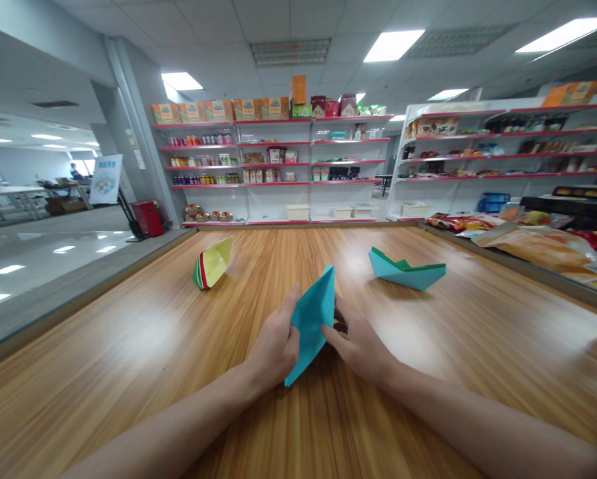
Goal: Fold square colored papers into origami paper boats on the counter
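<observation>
A folded piece of blue paper is held upright and tilted between my two hands, above the middle of the wooden table. My left hand is closed on its left side, thumb along the near face. On the other side, my right hand pinches the right edge, its thumb in front and its fingers partly hidden behind the paper. Beyond the hands to the right sits a blue and green folded paper boat. To the left stands a folded paper piece in yellow, red, white and green.
Raised edging runs along the table's left side. Snack packets lie beyond the right edge. Behind the table stand shelves of boxes, cans and packets. A red box and a sign board are on the floor at left.
</observation>
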`<move>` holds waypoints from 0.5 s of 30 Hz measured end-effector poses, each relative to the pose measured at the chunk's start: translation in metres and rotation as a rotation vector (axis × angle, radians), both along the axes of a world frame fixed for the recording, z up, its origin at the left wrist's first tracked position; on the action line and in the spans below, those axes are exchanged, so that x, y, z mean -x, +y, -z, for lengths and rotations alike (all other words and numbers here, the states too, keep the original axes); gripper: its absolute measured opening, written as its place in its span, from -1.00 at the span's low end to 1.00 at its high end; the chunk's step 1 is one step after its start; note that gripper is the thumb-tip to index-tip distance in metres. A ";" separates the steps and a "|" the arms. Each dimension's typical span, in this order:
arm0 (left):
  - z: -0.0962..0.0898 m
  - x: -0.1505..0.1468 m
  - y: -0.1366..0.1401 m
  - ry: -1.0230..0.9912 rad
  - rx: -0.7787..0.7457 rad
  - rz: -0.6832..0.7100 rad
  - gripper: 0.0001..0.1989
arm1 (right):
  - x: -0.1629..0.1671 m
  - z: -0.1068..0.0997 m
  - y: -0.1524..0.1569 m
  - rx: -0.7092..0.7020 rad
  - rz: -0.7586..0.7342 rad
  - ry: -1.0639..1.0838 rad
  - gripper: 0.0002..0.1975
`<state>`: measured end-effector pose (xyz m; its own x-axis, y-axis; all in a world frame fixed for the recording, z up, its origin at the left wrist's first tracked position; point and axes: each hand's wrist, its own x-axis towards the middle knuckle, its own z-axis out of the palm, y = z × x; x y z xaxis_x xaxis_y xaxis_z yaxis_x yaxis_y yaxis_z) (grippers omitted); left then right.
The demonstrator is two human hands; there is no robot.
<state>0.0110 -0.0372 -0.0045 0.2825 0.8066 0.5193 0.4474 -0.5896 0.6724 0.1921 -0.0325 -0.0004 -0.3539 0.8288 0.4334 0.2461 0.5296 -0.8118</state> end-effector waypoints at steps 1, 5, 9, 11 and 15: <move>0.000 0.001 0.002 -0.022 0.016 -0.033 -0.29 | 0.000 0.001 0.001 0.000 0.023 -0.002 -0.63; -0.002 0.008 0.010 -0.154 0.098 -0.053 -0.34 | -0.001 0.006 0.004 0.048 0.074 -0.006 -0.36; -0.006 0.014 0.015 -0.192 0.189 0.033 -0.48 | -0.001 0.005 0.002 0.004 0.057 -0.047 -0.35; -0.006 0.016 0.015 -0.151 0.159 0.014 -0.55 | -0.001 0.003 0.001 -0.071 0.049 -0.091 -0.39; -0.003 0.016 0.015 -0.042 0.072 -0.022 -0.67 | -0.002 0.001 0.000 -0.220 0.048 -0.172 -0.39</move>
